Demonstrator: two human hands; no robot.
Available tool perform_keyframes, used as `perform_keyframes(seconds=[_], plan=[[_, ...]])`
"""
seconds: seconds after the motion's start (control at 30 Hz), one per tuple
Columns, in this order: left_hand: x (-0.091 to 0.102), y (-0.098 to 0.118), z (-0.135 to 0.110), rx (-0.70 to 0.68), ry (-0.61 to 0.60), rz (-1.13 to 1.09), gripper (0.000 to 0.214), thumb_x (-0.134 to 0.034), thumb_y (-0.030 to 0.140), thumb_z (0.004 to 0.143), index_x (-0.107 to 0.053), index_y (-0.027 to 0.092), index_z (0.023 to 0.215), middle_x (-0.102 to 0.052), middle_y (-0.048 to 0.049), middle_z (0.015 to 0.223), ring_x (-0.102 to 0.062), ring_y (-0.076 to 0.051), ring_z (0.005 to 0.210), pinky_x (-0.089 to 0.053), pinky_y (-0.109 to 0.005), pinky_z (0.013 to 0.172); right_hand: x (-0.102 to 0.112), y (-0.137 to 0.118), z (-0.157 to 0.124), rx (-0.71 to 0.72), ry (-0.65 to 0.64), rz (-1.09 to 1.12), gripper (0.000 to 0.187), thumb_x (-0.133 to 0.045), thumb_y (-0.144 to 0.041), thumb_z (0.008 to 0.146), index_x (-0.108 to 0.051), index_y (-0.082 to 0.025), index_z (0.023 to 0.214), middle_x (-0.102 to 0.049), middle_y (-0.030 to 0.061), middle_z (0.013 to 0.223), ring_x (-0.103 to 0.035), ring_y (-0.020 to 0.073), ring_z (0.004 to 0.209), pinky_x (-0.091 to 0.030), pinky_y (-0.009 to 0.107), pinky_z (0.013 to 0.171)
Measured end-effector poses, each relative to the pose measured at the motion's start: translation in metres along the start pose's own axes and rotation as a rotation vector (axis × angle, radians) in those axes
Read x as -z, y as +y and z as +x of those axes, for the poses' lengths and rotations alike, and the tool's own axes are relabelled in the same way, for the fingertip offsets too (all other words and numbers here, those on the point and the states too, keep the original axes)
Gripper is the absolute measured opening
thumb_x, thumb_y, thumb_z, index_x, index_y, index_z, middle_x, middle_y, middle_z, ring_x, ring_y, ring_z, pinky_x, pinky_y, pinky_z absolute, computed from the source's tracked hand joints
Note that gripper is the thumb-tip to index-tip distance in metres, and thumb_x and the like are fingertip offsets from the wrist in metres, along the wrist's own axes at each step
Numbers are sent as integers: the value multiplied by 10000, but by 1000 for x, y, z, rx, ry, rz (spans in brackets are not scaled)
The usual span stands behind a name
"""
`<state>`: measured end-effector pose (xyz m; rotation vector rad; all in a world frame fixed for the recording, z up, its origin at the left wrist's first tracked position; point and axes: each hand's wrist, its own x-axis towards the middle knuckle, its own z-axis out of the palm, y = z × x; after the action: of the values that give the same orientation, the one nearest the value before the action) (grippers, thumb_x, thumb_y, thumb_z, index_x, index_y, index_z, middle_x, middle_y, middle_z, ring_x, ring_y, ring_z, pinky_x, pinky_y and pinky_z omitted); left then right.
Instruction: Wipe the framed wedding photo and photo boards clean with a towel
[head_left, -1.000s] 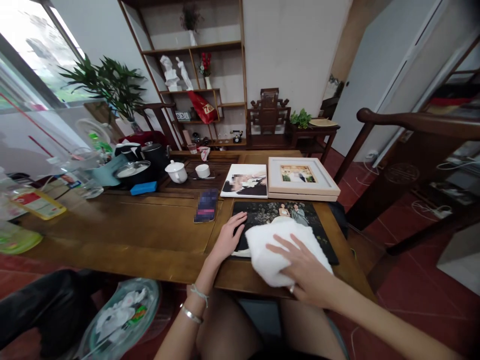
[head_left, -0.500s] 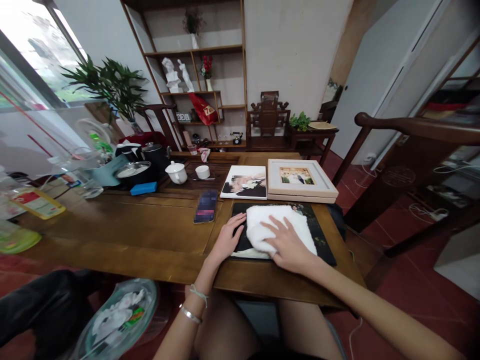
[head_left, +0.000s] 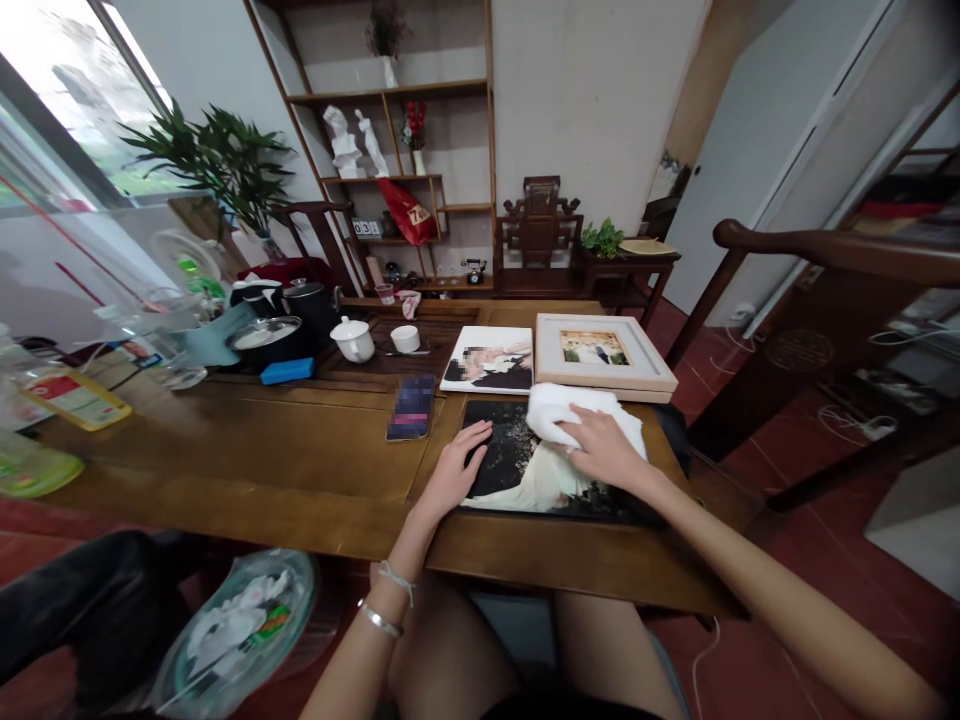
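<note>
A dark photo panel [head_left: 501, 460] with a pale dress in its picture lies flat on the wooden table in front of me. My left hand [head_left: 454, 468] rests flat at its left edge, fingers stretched over the border. On the panel's upper right part is a folded white towel [head_left: 611, 403], and my right hand [head_left: 606, 447] grips its lower left side. The towel hides that corner of the picture. Just beyond it stand a wood-framed photo [head_left: 652, 365] and a smaller white-edged photo print [head_left: 480, 372].
A phone [head_left: 411, 408] lies left of the panel. Farther left are a blue sponge [head_left: 287, 371], a white lidded bowl [head_left: 352, 340], a small cup [head_left: 405, 338], a pot [head_left: 266, 340] and a bottle of yellow liquid [head_left: 79, 400]. A lined trash bin [head_left: 289, 625] stands below the table edge.
My right hand has moved the towel up and to the right, bunching it and uncovering the dress and the panel's middle. My left hand stays at the left edge.
</note>
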<state>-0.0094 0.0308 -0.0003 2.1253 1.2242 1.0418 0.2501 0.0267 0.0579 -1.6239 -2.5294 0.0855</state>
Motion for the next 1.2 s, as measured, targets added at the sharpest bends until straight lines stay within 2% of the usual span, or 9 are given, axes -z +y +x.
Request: perform_keyframes(seconds=[0.13, 0.23, 0.53, 0.6, 0.73, 0.87, 0.93, 1.03, 1.2], plan=[[0, 0, 1, 5, 11, 7, 331, -447, 241, 911, -629, 174, 1180, -580, -104, 1323, -511, -206, 1259, -356, -440, 1112, -5, -40, 31, 84, 7, 27, 385, -455, -296, 883, -593, -254, 1240, -532, 124, 1345, -373, 313, 1308, -295, 526, 1012], [1, 1, 1, 13, 15, 4, 320, -456, 236, 905, -642, 182, 1160, -587, -101, 1314, -525, -209, 1244, -371, -438, 1102, -8, -51, 38, 109, 17, 39, 395, -462, -276, 874, -583, -249, 1249, -520, 117, 1357, -359, 300, 1319, -266, 523, 1039], [2, 4, 1, 10, 12, -22, 321, -447, 267, 920, -635, 207, 1174, -585, -74, 1321, -505, -201, 1268, -349, -436, 1121, -6, 37, -24, -28, 57, -12, 396, -444, -205, 837, -623, -150, 1185, -493, 169, 1378, -340, 308, 1338, -254, 521, 1067], [2, 3, 1, 11, 8, -17, 325, -445, 268, 921, -633, 196, 1177, -582, -82, 1325, -503, -202, 1269, -348, -434, 1122, -6, 44, -36, -63, 84, -44, 398, -439, -197, 830, -627, -142, 1176, -510, 171, 1361, -336, 310, 1340, -257, 529, 1065], [1, 3, 1, 10, 3, -4, 327, -444, 266, 920, -634, 185, 1173, -586, -91, 1318, -503, -208, 1269, -347, -441, 1121, -11, 6, -58, -23, 65, -38, 420, -491, -160, 747, -663, -197, 1128, -442, 117, 1435, -280, 333, 1366, -176, 586, 1078], [2, 3, 1, 16, -5, -3, 329, -444, 262, 920, -628, 190, 1183, -584, -84, 1322, -495, -207, 1277, -350, -436, 1119, -16, -58, -79, 213, -18, 91, 380, -551, -182, 680, -701, -254, 1021, -312, 33, 1519, -167, 347, 1404, -52, 617, 1091], [2, 4, 1, 22, -11, -1, 334, -441, 262, 922, -622, 191, 1193, -583, -84, 1324, -489, -209, 1282, -353, -438, 1116, -16, -73, -83, 316, -54, 139, 387, -559, -186, 665, -696, -254, 1020, -270, 18, 1537, -130, 336, 1415, -45, 607, 1098], [2, 4, 1, 21, -9, -2, 331, -444, 267, 921, -623, 202, 1192, -582, -78, 1325, -489, -210, 1282, -347, -442, 1119, -12, -59, -78, 281, -42, 141, 453, -530, -150, 668, -669, -258, 1085, -339, 25, 1507, -186, 290, 1409, -113, 561, 1110], [1, 3, 0, 7, 8, -9, 323, -447, 273, 921, -633, 199, 1176, -584, -82, 1321, -498, -202, 1273, -345, -431, 1121, -10, 4, -66, -28, 94, -28, 393, -481, -162, 760, -663, -199, 1107, -460, 123, 1419, -308, 306, 1361, -225, 548, 1075]])
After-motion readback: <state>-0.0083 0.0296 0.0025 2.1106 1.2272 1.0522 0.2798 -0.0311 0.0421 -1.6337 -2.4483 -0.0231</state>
